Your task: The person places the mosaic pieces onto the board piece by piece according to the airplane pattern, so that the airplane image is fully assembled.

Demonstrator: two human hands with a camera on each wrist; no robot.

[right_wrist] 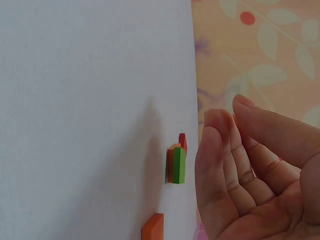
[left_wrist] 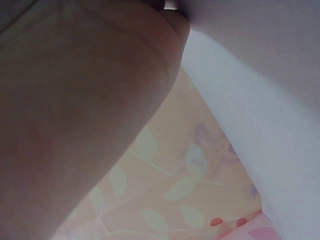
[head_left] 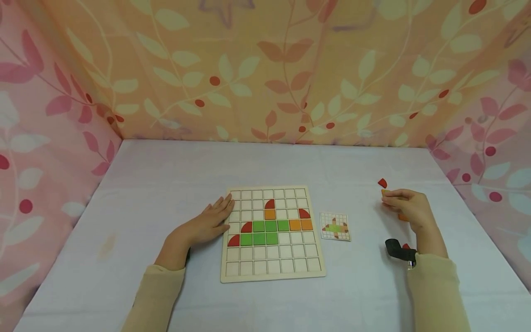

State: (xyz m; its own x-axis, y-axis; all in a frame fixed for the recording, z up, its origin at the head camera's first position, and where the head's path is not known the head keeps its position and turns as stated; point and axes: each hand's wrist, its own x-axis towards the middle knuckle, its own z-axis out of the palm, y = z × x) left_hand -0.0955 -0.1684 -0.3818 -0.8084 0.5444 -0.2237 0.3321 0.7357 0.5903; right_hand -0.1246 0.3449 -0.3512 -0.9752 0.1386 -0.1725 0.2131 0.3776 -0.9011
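Observation:
My left hand [head_left: 207, 221] lies palm down at the left edge of the grid board [head_left: 274, 272], its straight fingertips on the rim. On the board sit green squares [head_left: 259, 239], orange squares [head_left: 269, 214] and red quarter-round pieces [head_left: 234, 240]. Over the table at the right, my right hand [head_left: 408, 207] has loosely bent fingers, with the thumb close to the fingertips. No piece shows between them in the right wrist view. Just beyond those fingers are a green piece [right_wrist: 179, 165] against an orange one [right_wrist: 170, 165], and a red quarter-round piece [head_left: 382, 183].
A small pattern card [head_left: 335, 227] lies right of the board. Another orange piece [head_left: 402, 217] is partly hidden under the right hand. By the right wrist's black camera [head_left: 399, 251] a red piece [head_left: 406, 246] shows. Patterned cloth [head_left: 265, 69] walls the table's back and sides.

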